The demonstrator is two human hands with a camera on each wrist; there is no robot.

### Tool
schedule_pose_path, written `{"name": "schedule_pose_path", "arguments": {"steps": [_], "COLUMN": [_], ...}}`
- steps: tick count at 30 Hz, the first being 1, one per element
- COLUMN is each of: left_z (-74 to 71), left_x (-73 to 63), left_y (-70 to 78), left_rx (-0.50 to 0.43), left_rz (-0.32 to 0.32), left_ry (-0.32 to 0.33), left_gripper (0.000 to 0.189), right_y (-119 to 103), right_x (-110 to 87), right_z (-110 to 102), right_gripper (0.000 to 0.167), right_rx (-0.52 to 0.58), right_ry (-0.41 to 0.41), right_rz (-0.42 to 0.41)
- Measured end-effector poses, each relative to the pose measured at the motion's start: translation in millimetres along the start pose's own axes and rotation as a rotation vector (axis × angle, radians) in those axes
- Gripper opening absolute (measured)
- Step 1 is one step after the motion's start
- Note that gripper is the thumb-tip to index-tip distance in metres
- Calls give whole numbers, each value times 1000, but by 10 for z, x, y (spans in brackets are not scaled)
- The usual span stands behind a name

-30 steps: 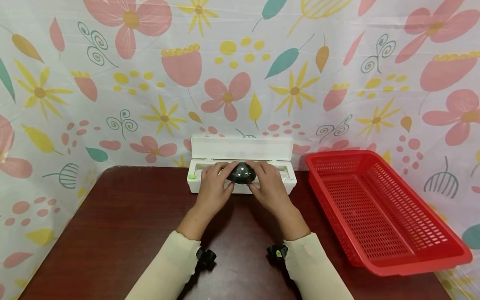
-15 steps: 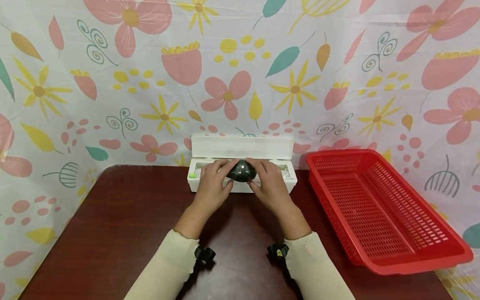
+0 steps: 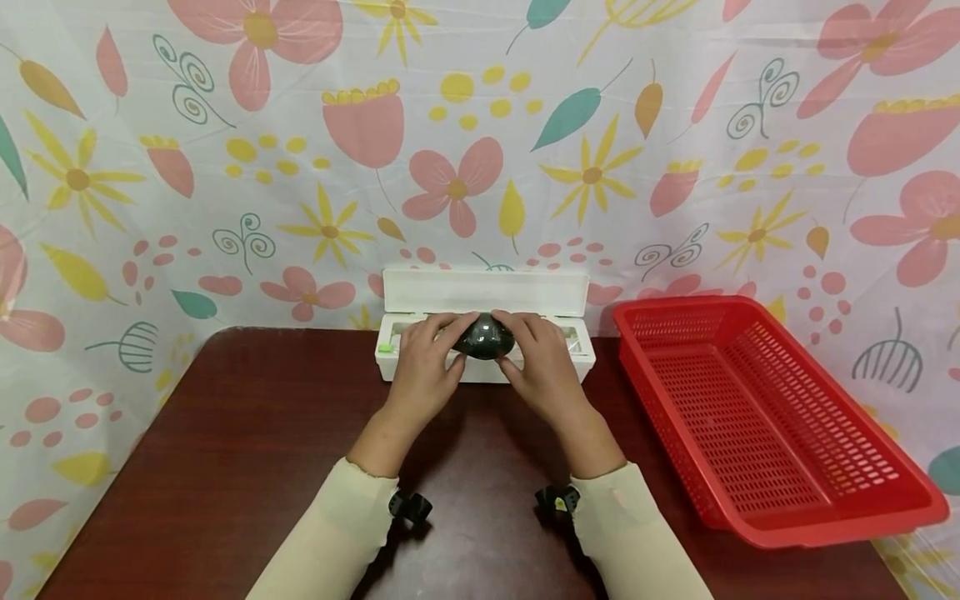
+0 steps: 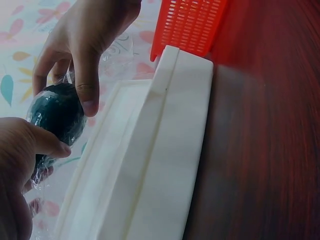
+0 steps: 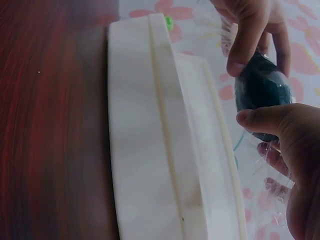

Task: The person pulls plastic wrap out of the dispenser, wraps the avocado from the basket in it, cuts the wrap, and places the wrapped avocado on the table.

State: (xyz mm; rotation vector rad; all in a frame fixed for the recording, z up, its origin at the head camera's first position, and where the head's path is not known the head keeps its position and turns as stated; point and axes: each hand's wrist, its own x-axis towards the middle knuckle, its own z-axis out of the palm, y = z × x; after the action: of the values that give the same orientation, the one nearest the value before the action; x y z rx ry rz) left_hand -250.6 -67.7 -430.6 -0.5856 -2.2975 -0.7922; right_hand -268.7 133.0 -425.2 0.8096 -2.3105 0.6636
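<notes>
A dark green-black oval fruit, avocado-like (image 3: pixel 485 337), is wrapped in clear cling film (image 4: pixel 116 59) whose loose ends spread out at both sides in the wrist views. My left hand (image 3: pixel 423 367) holds its left end between thumb and fingers. At the right end, my right hand (image 3: pixel 543 360) grips it the same way. Both hands keep it above a long white cling film box (image 3: pixel 487 373), its lid (image 3: pixel 486 292) standing raised at the back. A bright green piece (image 3: pixel 386 348) sits at the box's left end. The hands hide much of the box's inside.
A red perforated basket (image 3: pixel 750 433) stands on the right of the brown table (image 3: pixel 247 450), its front corner reaching past the table's edge. Close behind the box hangs a flowered cloth (image 3: pixel 450 100). A black wrist camera (image 3: pixel 409 507) is strapped to each forearm.
The wrapped fruit and both hands have risen slightly over the box. Their grip on it stays the same, and box and basket stay in place.
</notes>
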Motion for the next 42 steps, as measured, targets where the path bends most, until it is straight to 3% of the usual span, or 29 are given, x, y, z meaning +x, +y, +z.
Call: {"name": "schedule_pose_path", "arguments": {"steps": [42], "left_z": [-233], "left_x": [64], "left_y": [195], "left_rx": [7], "left_rz": [34], "left_ry": [38], "left_gripper": [64], "right_y": [-113], "right_x": [45], "right_z": [-203], "right_gripper": [72], "right_rx": [-5], "right_ry": [86], "right_rz": [-57]}}
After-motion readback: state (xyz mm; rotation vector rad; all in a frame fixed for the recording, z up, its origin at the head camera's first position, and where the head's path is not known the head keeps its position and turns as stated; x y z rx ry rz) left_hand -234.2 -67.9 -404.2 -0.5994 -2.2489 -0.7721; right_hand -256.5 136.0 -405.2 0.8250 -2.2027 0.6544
